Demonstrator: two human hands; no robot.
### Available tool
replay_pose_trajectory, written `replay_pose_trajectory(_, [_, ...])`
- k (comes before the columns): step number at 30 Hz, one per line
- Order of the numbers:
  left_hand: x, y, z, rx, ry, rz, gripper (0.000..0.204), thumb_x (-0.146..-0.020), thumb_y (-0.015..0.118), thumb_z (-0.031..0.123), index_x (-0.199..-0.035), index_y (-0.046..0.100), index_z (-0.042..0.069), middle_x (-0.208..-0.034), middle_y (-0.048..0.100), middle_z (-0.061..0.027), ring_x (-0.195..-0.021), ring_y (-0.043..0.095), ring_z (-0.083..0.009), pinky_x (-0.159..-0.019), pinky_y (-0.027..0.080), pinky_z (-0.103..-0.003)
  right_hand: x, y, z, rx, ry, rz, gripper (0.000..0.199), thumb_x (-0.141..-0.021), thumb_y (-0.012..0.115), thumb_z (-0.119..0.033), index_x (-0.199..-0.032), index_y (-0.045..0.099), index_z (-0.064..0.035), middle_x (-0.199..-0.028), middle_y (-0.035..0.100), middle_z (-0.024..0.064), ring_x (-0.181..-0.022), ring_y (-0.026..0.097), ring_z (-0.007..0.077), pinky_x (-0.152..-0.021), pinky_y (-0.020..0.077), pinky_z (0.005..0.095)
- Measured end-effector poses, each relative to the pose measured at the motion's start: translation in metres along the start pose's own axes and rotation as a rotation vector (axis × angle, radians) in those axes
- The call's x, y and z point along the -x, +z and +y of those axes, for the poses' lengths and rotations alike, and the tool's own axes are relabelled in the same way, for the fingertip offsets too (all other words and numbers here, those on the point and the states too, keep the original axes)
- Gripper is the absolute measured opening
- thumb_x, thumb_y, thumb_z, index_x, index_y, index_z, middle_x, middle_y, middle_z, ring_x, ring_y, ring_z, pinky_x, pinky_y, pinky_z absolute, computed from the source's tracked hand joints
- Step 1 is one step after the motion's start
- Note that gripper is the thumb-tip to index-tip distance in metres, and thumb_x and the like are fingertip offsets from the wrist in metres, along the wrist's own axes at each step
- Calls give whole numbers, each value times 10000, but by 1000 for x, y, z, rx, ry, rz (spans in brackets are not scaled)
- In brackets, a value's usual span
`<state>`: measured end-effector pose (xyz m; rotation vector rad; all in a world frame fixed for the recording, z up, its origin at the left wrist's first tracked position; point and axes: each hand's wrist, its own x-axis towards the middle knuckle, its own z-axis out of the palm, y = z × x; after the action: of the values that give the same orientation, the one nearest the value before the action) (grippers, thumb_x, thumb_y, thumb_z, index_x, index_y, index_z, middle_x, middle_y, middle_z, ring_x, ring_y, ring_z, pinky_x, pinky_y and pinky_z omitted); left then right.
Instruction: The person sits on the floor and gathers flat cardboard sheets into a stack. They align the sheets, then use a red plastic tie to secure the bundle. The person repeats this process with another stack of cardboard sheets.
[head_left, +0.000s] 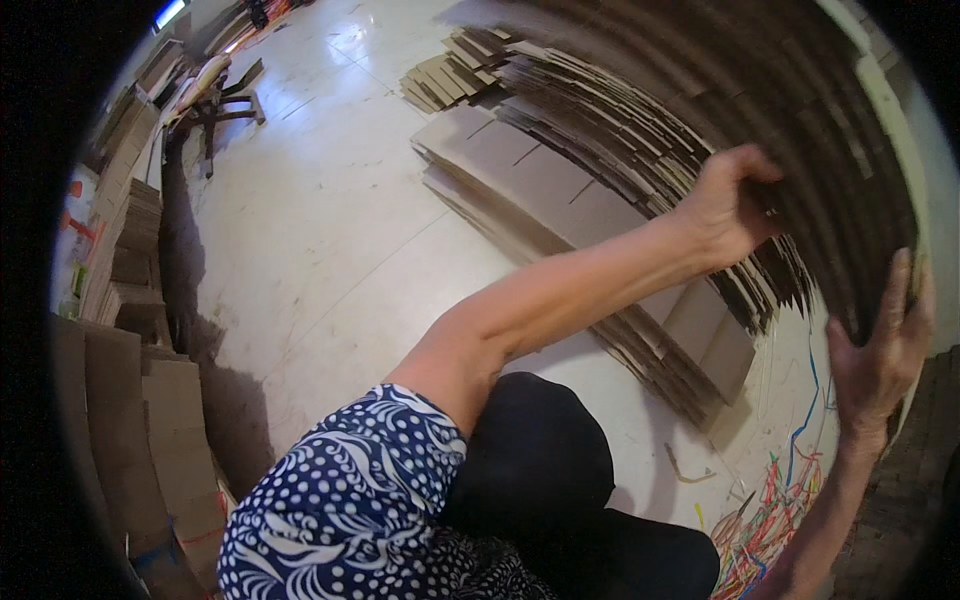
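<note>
**Both hands at the big cardboard stack, handling under way**

Nearest: patterned blue-and-white sleeve [345, 490], dark-clothed knee [540, 440]. Right hand [880, 360] at the near lower corner of the dark cardboard stack [820, 140]; fingers long and parted from the thumb, spread about the corner. Left hand [725, 205] reaches across to the stack's lower left edge; fingers half curled, some tips hidden. Cannot tell whether they are closed on sheets, or how much weight either hand bears.

The stack fills the upper right, many sheets packed close. Its support is not clear.

Near the right forearm, a tangle of coloured strips [775, 525] on the floor [320, 240]. Beyond the left forearm, a low pile of flat panels [545, 185]. Left side, a row of folded cardboard [115, 400]. Farthest, a black-legged stand [210, 120].

Progress, my judgement: midway through handling this stack, hands not yet free of it. How many sheets remain: cannot tell.
</note>
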<state>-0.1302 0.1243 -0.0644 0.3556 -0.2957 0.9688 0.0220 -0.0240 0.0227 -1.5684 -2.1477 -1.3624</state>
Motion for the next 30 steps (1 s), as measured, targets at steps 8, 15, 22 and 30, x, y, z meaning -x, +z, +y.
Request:
replay_pose_trajectory(8, [137, -181, 16, 9, -164, 296, 489, -753, 452, 120, -1224, 474, -10, -1296, 495, -175, -1207, 458, -319, -1040, 337, -479, 64, 105, -141, -404, -16, -356, 826, -600, 746, -111, -1358, 445, -241, -1336, 365, 238, -1244, 368, 394, -1007, 337, 500])
replay_pose_trajectory(15, [206, -215, 32, -552, -473, 635, 141, -890, 479, 104, -921, 559, -8, -865, 618, -138, -765, 630, -256, -704, 547, -352, 100, 139, -139, -450, 167, -447, 990, -560, 826, -156, -1414, 333, -251, -1346, 316, 248, -1173, 391, 413, -940, 371, 486])
replay_pose_trajectory(22, [249, -334, 75, -538, -292, 815, 55, -869, 502, 66, -908, 521, 33, -950, 549, -76, -896, 540, -156, -788, 473, -288, 87, 154, -150, -334, 16, -345, 930, -540, 796, -134, -1373, 410, -283, -1342, 331, 236, -1208, 371, 391, -950, 355, 520])
replay_pose_trajectory(30, [236, -333, 56, -1135, -35, 633, 65, -851, 505, 80, -880, 551, 44, -904, 526, -23, -846, 497, -130, -798, 423, -288, 76, 147, -142, -431, 132, -502, 1037, -496, 830, -112, -1410, 354, -224, -1405, 261, 260, -1213, 369, 413, -984, 352, 463])
